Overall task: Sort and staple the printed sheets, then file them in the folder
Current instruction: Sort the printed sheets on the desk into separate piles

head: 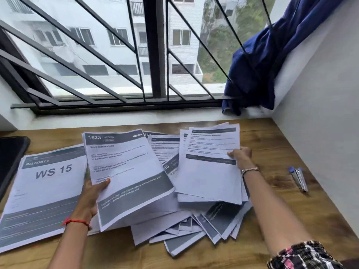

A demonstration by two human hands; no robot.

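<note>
Printed sheets lie spread over a wooden desk. My left hand grips a small stack headed "1623 Kitchen" by its left edge, thumb on top. My right hand pinches the right edge of another stack of sheets, lifted above a loose fanned pile. A large "WS 15" sheet lies flat at the left. A stapler with blue ends rests on the desk to the right, apart from both hands.
A dark flat object, maybe the folder, lies at the desk's left edge. A barred window runs behind the desk. A blue curtain hangs at the right, beside a white wall.
</note>
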